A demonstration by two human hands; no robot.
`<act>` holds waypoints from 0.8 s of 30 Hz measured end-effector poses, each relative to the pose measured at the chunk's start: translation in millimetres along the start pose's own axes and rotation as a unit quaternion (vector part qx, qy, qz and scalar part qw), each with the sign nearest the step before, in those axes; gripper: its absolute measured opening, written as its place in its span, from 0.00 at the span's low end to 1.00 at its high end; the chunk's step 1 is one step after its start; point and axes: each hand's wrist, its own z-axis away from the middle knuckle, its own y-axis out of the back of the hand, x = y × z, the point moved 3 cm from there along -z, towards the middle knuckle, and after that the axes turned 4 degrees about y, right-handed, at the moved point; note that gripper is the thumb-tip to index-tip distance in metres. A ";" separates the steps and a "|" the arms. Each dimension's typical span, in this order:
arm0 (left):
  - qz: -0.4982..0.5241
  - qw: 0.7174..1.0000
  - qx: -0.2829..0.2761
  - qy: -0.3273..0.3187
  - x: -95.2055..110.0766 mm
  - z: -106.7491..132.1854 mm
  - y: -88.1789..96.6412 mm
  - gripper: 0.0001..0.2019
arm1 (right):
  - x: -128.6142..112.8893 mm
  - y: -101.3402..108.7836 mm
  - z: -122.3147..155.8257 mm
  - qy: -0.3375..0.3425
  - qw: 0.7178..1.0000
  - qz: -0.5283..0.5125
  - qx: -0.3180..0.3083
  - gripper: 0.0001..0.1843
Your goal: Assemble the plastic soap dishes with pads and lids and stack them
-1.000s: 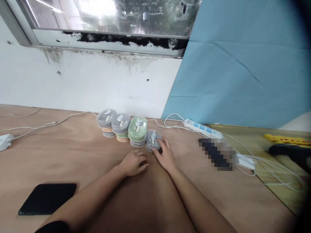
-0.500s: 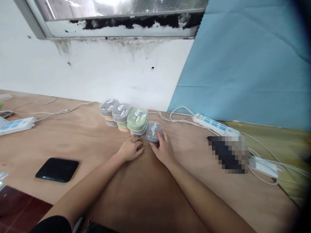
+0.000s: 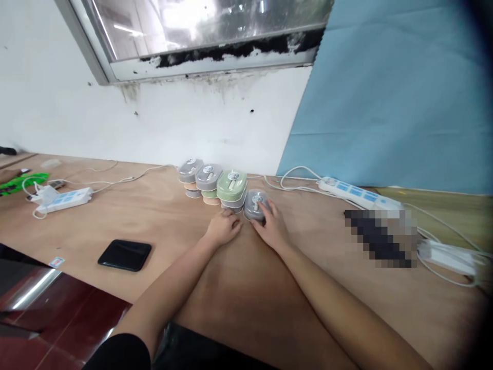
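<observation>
My right hand is on a single grey lunch box, its thumb at the near side and its fingers over the lid's right part. The box has a clear-looking lid with a round label and sits low on the table. Loosely curled, my left hand rests on the wood just in front of the stacks, with nothing visible in it. Beside the single box stands a stack topped by a green lunch box. Two more stacks, each topped by a grey lunch box, line up to its left.
A black flat case lies on the wooden table at left. Power strips with white cables lie on both sides. A dark, blurred-out object is at right. At the far left is a bright green item.
The view has turned left, so everything appears further right. My left hand's fingers have curled in more. My right hand stays on the grey lunch box.
</observation>
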 end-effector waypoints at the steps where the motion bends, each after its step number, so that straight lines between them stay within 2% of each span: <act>1: -0.001 1.000 0.000 -0.003 -0.1 -0.3 -0.4 0.12 | -0.5 0.3 0.3 0.000 1.000 0.004 0.003 0.34; 5: 0.005 1.000 0.004 -0.020 -0.5 -2.0 -3.3 0.12 | -1.8 8.1 7.0 -0.003 1.000 0.014 0.003 0.34; 9: 0.013 1.000 0.004 -0.024 -2.2 -2.8 -5.5 0.13 | 1.7 26.1 21.6 0.003 1.000 0.002 -0.019 0.34; 16: 0.045 0.998 -0.019 -0.024 -3.0 1.0 -5.7 0.15 | 14.2 55.1 44.2 -0.023 0.999 -0.036 0.010 0.31; 20: 0.061 0.997 -0.029 -0.030 -3.0 3.0 -6.7 0.17 | 27.8 55.9 45.5 -0.031 0.998 -0.052 0.020 0.28; 24: 0.063 0.997 -0.037 -0.031 -1.2 1.2 -8.4 0.18 | 36.2 46.2 33.6 -0.056 0.997 -0.033 0.038 0.29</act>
